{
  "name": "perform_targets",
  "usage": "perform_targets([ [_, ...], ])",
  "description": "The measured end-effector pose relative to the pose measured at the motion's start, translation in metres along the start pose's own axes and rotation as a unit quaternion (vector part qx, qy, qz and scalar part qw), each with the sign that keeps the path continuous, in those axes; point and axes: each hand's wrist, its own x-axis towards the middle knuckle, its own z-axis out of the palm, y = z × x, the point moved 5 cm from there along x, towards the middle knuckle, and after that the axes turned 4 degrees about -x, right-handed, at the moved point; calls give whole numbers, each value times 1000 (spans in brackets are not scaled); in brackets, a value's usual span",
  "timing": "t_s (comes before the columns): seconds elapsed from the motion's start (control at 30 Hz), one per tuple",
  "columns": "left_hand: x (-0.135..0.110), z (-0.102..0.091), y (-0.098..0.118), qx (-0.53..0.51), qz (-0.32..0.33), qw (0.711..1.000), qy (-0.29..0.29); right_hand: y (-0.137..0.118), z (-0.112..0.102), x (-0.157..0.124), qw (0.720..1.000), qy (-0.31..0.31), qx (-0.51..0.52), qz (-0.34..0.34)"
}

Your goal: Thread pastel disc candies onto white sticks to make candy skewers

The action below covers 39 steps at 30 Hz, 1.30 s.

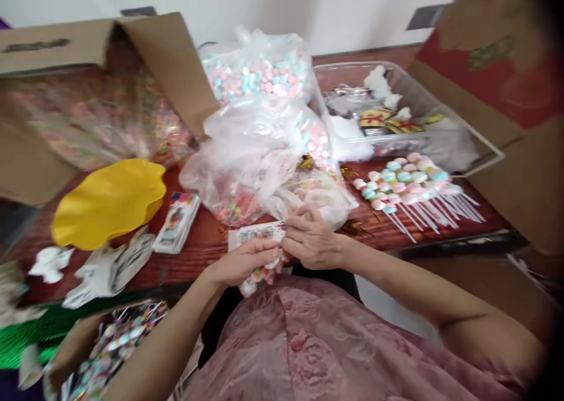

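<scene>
My left hand (253, 259) is closed around a small bunch of pastel candies (263, 275), just above my lap. Whether a clear bag wraps the candies is too blurred to tell. Beside it, my right hand (311, 239) has its fingers pinched together at the bunch's upper end; what lies between them is hidden. Just behind my left hand, a white printed card (262, 231) lies at the table's front edge. Clear plastic bags (247, 160) of pink and orange candies stand beyond both hands.
Marshmallow sticks (405, 181) lie at right, before a clear plastic bin (440, 113). Leftward are a card stack (177, 222), a yellow scalloped sheet (110, 204) and a cardboard box (163, 60) of wrapped sweets. Lower left, an open box (73, 345) holds candies. Another carton (524, 184) stands right.
</scene>
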Motion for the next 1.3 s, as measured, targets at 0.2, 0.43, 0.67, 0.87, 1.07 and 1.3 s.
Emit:
perform_targets([
  [0.2,-6,-4,-7,8,-16,998,56,-21,-16,-7,997,20,-14,79],
  [0.43,-6,23,-15,-61,-82,991,-81,-24,-19,-23,993,97,49,42],
  [0.67,-4,33,3,581,202,783,92,-21,21,-42,925,43,254,280],
  [0.87,0,34,-6,632,277,713,128,-33,6,-56,885,112,257,371],
  [1.07,4,7,-6,297,165,918,203,37,-28,-156,790,96,-5,605],
  [1.3,8,1,-30,-35,19,962,270,87,-8,-206,713,-61,-128,686],
])
